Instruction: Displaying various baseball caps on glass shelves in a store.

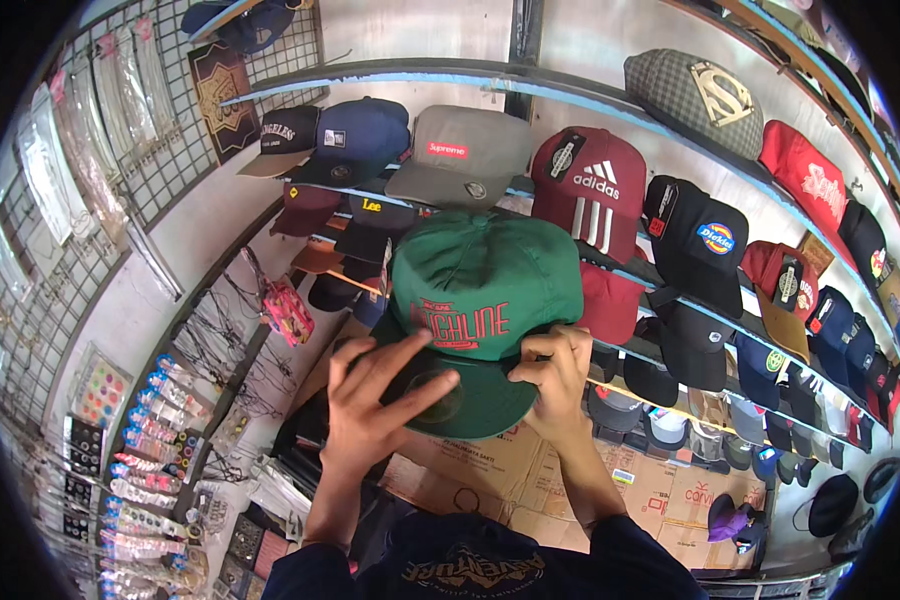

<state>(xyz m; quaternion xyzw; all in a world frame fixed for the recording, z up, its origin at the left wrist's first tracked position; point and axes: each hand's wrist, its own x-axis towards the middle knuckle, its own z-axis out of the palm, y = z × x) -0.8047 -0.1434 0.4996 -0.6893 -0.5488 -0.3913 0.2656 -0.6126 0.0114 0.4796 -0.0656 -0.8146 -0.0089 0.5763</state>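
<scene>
A green baseball cap (487, 277) with red raised lettering hangs in front of me, its crown up and its darker flat brim (487, 397) towards me. A round transparent sticker (433, 396) is on the brim. My right hand (559, 371) grips the brim's right side close to the crown, fingers curled and thumb hidden. My left hand (379, 409) lies across the brim's left side with its fingers spread. One fingertip reaches the lettering and another crosses the sticker. Whether this hand also grips the brim edge, I cannot tell.
Shelves (390, 71) with blue edges hold many caps, among them a maroon cap (592, 195) and a grey cap (461, 150). Flattened cardboard (637, 502) lies below. At left hang a wire grid (142, 150), a pink patterned pouch (285, 311) and packaged accessories (150, 465).
</scene>
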